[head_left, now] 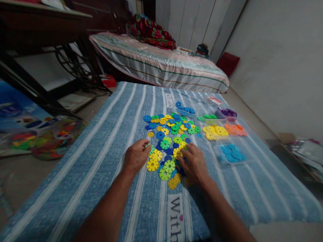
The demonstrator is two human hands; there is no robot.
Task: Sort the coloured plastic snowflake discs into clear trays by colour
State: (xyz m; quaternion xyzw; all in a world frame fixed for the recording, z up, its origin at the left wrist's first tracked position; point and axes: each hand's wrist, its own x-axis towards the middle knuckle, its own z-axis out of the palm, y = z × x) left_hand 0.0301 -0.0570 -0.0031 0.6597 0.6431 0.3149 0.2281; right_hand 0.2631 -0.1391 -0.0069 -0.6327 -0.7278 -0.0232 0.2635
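Note:
A loose pile of notched plastic discs [165, 144] in blue, yellow, green and orange-yellow lies on the striped cloth between my hands. At the pile's left edge, my left hand [137, 157] is closed, its fingertips pinching a green disc [150, 148]. Two yellow discs [152, 164] lie just right of that hand. My right hand [194, 162] reaches over the pile's right side, thumb and fingers bent around the edge of a yellow disc [177, 153]. Some discs under the right hand are hidden.
Right of the pile stand clear containers of sorted discs: blue [186, 111], green [210, 117], purple [227, 113], yellow [215, 131], orange [235, 129] and light blue [232, 153]. A bed [161, 64] is beyond the table; a treadle stand [75, 62] is at the left.

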